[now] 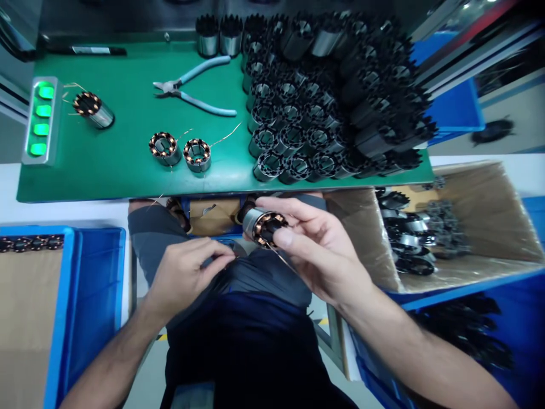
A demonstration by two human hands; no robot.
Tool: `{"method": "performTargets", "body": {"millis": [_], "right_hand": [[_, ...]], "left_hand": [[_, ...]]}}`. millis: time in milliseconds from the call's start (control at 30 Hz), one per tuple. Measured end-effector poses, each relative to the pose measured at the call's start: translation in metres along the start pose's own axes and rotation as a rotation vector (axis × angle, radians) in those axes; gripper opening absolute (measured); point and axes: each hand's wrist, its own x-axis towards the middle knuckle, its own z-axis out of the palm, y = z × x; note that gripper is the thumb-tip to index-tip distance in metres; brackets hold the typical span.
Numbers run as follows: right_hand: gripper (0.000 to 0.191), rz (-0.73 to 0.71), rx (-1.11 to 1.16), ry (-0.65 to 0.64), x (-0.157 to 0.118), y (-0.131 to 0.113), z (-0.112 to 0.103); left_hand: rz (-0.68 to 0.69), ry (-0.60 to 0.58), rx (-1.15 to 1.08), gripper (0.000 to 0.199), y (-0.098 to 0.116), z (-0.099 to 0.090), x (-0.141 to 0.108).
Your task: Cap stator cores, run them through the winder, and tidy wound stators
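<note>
Green worktop (106, 173) at the far side, cutters (183, 94) on it left of centre, black cores (293, 113) massed to the right. Where's your wound core?

— Near side, off the worktop's edge, above your lap. Your right hand (327, 250) has it, thumb against the copper-wound end, fingers round the far side. Core (258, 222) tilted, silver wall facing left.

— Your left hand (183, 270)?

— Thumb and forefinger pinched together, just left of the core. Can't tell whether you have a wire end between them.

— Handling?

— Judgement only: small, dense for its size, rigid body. Silver wall looks smooth, maybe slick under dry fingers. Windings are the delicate part; a hard thumb could nick or shift them. Loose wire (279, 255) trails from the copper end toward your right palm; thin, likely bends readily and kinks if trapped.

— Best hold?

— Round the silver wall, thumb and fingers opposed, light on the copper. Keep the loose wire outside your grip. Same for the two wound cores (198, 156) standing near the worktop's near edge: take the wall, leave the wires.
</note>
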Motion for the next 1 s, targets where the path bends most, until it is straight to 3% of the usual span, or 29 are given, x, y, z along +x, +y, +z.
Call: {"method": "performTargets", "body": {"millis": [67, 133, 233, 333, 400, 500, 600, 667, 833, 1000], "right_hand": [[0.037, -0.021, -0.011, 0.0, -0.002, 0.004, -0.004], [0.038, -0.04, -0.059, 0.013, -0.005, 0.008, -0.006], [0.042, -0.058, -0.128, 0.016, -0.005, 0.015, -0.002], [0.044, -0.049, -0.149, 0.0, -0.004, 0.019, 0.004], [0.045, -0.044, -0.132, -0.025, -0.004, 0.019, 0.003], [0.053, -0.029, -0.106, -0.098, -0.007, 0.016, -0.005], [0.064, -0.002, -0.183, -0.148, -0.012, 0.014, -0.014], [0.067, 0.01, -0.252, -0.153, -0.014, 0.015, -0.017], [0.066, 0.005, -0.334, -0.182, -0.013, 0.024, -0.015], [0.058, -0.025, -0.216, -0.197, -0.014, 0.02, -0.018]], "left_hand": [[-0.117, 0.011, -0.081, 0.008, -0.011, 0.008, -0.008], [-0.204, 0.132, -0.135, 0.004, -0.009, 0.007, -0.011], [-0.159, 0.331, -0.196, 0.028, 0.013, -0.003, -0.004], [-0.121, 0.407, -0.266, 0.018, 0.032, -0.005, 0.01], [-0.17, 0.384, -0.368, 0.008, 0.033, 0.004, 0.013], [-0.316, 0.267, -0.592, 0.015, 0.016, 0.024, 0.004], [-0.451, 0.247, -0.714, 0.024, -0.002, 0.034, -0.007], [-0.438, 0.243, -0.727, 0.02, -0.003, 0.03, -0.01], [-0.35, 0.191, -0.713, 0.009, 0.016, 0.016, -0.002], [-0.471, 0.203, -0.786, 0.029, 0.001, 0.033, -0.013]]}}
